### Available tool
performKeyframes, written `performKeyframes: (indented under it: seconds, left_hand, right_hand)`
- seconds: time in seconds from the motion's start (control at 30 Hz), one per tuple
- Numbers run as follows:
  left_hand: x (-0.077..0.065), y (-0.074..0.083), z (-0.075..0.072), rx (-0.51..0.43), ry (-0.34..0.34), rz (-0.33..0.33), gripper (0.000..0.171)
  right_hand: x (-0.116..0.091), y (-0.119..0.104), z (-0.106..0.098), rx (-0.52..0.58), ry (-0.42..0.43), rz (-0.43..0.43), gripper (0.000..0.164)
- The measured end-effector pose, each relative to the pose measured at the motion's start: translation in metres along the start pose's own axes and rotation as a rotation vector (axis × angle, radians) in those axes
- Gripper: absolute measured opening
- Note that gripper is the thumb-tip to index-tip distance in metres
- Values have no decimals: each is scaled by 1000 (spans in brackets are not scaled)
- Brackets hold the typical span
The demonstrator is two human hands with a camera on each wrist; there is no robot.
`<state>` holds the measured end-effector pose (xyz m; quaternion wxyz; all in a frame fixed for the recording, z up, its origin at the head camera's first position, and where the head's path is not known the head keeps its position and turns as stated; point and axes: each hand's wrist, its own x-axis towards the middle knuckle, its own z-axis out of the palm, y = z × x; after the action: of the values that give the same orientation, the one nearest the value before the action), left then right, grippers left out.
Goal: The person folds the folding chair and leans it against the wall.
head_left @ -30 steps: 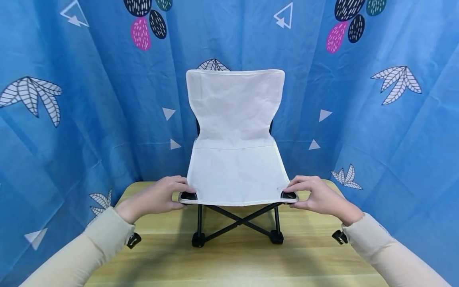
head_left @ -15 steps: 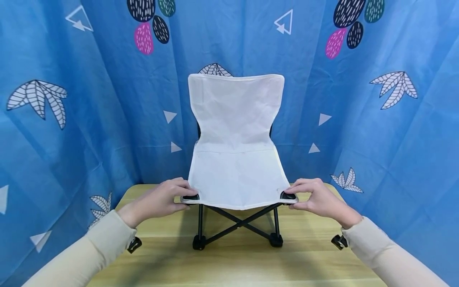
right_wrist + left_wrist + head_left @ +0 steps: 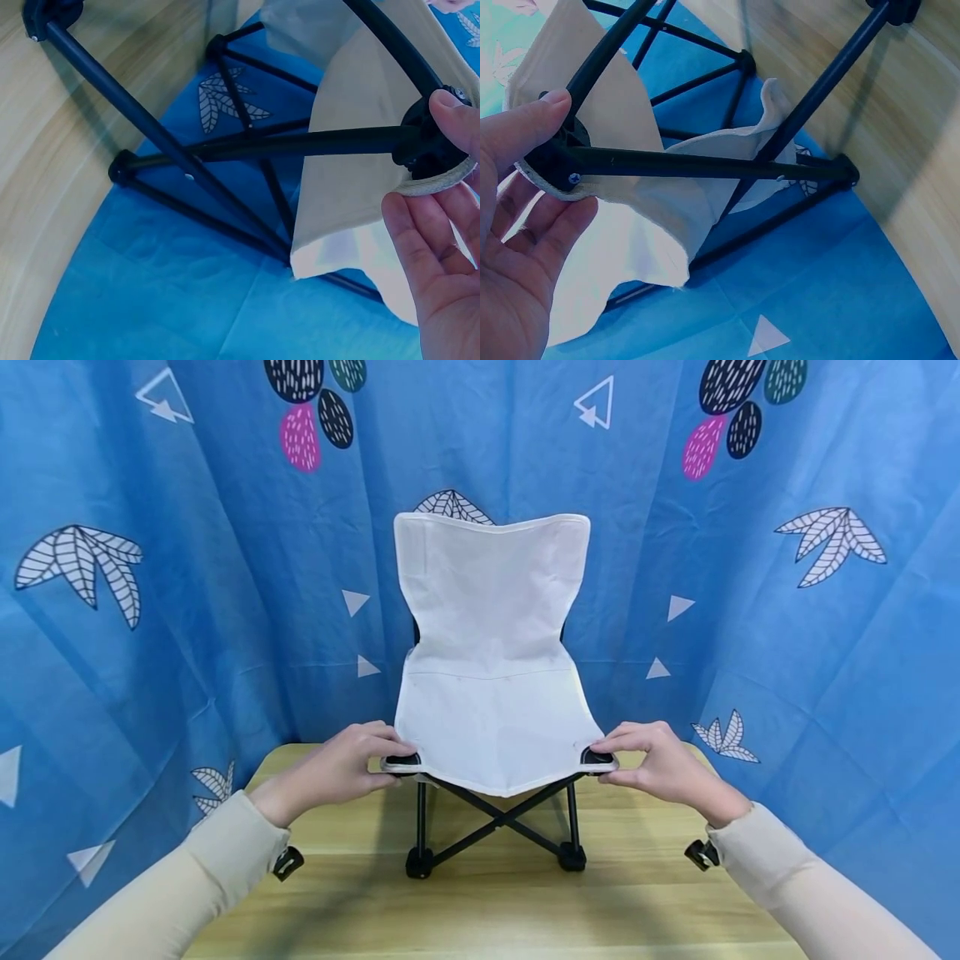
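Note:
A white fabric folding chair (image 3: 495, 710) with a black tube frame stands unfolded on the wooden table, facing me. My left hand (image 3: 348, 764) pinches the seat's front left corner, fingers on top and thumb below the black corner joint. In the left wrist view, the thumb presses the black corner joint (image 3: 559, 154) from beneath. At the front right corner, my right hand (image 3: 660, 768) grips in the same way. The right wrist view shows its thumb on the other corner joint (image 3: 431, 139). Crossed front legs (image 3: 501, 820) show below the sagging seat edge.
The wooden tabletop (image 3: 495, 910) spreads under and in front of the chair. A blue patterned curtain (image 3: 630, 527) hangs close behind the chair and along both sides. Black wrist cameras (image 3: 702, 854) hang below both sleeves.
Both hands have drawn slightly closer together, moving the seat's front corners inward and up a little. The seat's front edge and backrest top now sag more in the middle.

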<state>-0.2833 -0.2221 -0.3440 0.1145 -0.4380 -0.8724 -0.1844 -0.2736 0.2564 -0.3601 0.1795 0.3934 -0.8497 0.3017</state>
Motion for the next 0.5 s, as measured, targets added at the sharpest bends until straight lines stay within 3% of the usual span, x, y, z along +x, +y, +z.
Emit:
performKeyframes:
  seconds: [0.5]
  left_hand:
    - [10,6,-1,8,86,43,43]
  right_hand:
    - [6,0,-2,6,22,-35,40]
